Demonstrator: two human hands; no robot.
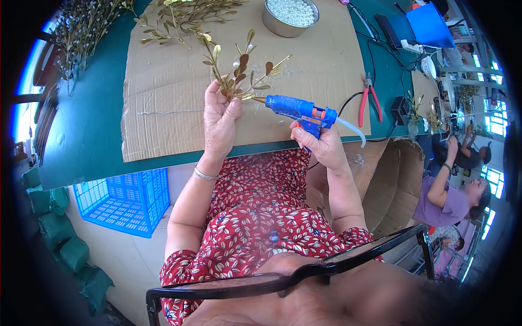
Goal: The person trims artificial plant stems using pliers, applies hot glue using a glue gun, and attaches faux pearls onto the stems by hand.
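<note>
My left hand point(220, 117) pinches the lower stems of a gold-leafed artificial branch point(242, 64), which fans up over a sheet of cardboard. A white bead shows among its leaves. My right hand point(321, 144) is wrapped round the grip of a blue hot glue gun point(293, 107). Its nozzle points left and meets, or nearly meets, the branch stems beside my left fingers; I cannot tell whether they touch. A clear glue stick point(350, 126) sticks out of the gun's back end and bends down.
On the cardboard point(168, 108) stand a round tin of white beads point(291, 16) and more gold branches point(182, 19). Red-handled pliers point(370, 103) lie at right near black cords. A blue crate point(125, 201) and an open cardboard box point(394, 185) flank me below the green table point(92, 125). Other people sit at right.
</note>
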